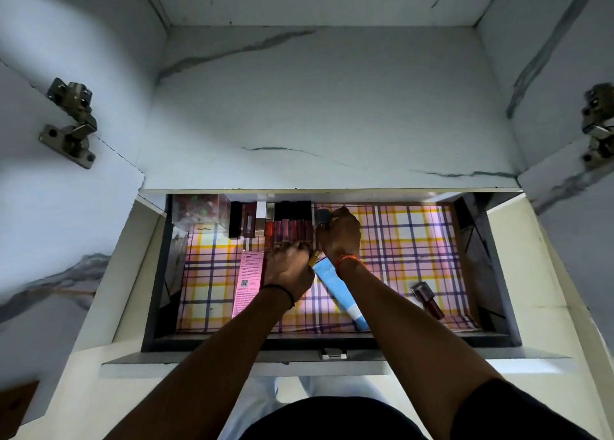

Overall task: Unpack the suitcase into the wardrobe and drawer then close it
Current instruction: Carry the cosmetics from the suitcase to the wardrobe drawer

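Note:
The wardrobe drawer [156,273] is pulled open, lined with pink, yellow and purple checked paper. Along its back edge stands a row of lipsticks and gloss tubes [282,226]. My right hand [339,236] grips a small dark-capped bottle [321,218] at the right end of that row. My left hand [289,270] reaches to the front of the row, fingers curled on the tubes; what it holds is hidden. A light blue tube [342,295] lies between my wrists, a pink box [247,283] left of my left hand. The suitcase is out of view.
A clear plastic box [199,212] sits in the drawer's back left corner. A dark red gloss bottle [428,300] lies loose at the front right. Above the drawer is a marble-patterned wardrobe shelf [332,123], with door hinges [71,120] on both sides.

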